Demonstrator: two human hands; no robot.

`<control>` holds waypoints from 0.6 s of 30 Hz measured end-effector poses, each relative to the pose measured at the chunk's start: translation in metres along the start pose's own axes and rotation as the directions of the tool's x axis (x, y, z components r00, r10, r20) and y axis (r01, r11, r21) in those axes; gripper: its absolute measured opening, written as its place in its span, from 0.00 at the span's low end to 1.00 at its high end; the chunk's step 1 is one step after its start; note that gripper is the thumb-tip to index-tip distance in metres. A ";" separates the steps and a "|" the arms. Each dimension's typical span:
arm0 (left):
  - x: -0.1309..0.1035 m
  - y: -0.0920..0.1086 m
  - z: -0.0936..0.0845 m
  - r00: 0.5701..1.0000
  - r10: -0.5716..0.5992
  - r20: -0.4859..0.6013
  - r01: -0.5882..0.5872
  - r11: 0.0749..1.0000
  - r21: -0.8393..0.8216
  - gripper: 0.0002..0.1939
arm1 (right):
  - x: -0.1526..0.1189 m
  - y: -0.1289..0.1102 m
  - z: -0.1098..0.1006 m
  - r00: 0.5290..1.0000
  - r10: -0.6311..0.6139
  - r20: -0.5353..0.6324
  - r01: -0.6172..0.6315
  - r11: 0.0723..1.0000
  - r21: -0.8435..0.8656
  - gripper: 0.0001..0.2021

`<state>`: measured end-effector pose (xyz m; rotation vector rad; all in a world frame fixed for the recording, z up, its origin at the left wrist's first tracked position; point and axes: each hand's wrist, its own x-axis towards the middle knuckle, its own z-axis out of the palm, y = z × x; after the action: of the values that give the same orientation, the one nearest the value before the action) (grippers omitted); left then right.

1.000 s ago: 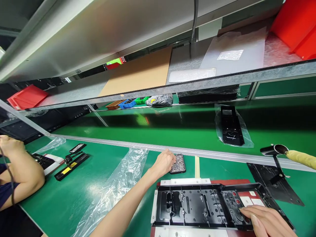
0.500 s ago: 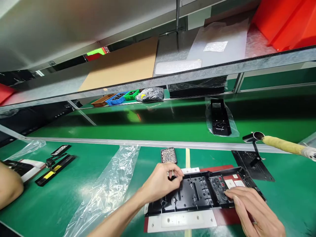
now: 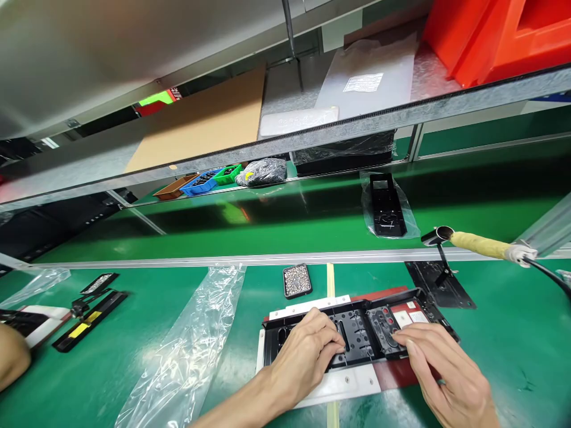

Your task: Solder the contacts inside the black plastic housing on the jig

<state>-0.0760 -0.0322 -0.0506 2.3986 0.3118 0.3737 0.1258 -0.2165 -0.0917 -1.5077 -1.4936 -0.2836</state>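
A long black plastic housing (image 3: 355, 334), its ribbed inside facing up, lies in a white and dark red fixture (image 3: 357, 382). My left hand (image 3: 303, 351) is over the housing's middle, thumb and fingers pinched together near a slot; anything between them is hidden. At the right part, my right hand (image 3: 448, 368) has its fingertips pressed together on a black plate (image 3: 382, 324) with red-marked holes inside the housing. I cannot make out what they grip, if anything. Behind the fixture stands a small black tray (image 3: 297, 281) filled with tiny metal parts.
A soldering iron holder (image 3: 439, 261) with a yellow-wrapped handle stands at right. Clear plastic film (image 3: 187, 345) lies left of the fixture, and another fixture with black parts (image 3: 89, 321) is beyond, near another person's arm (image 3: 12, 356). A metal shelf (image 3: 307, 134) crosses above the bench.
My left hand has moved from the housing's back edge forward and to the right, over its middle. My right hand stays at the right part. The view has shifted slightly.
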 end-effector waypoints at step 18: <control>-0.019 -0.007 0.003 0.965 0.264 0.003 -0.246 0.894 0.374 0.17 | -0.003 0.004 0.000 0.999 0.030 -0.017 -0.030 0.999 0.021 0.11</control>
<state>-0.0936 -0.0349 -0.0610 2.8193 0.0903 0.5319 0.1286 -0.2176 -0.0962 -1.5061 -1.4551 -0.2623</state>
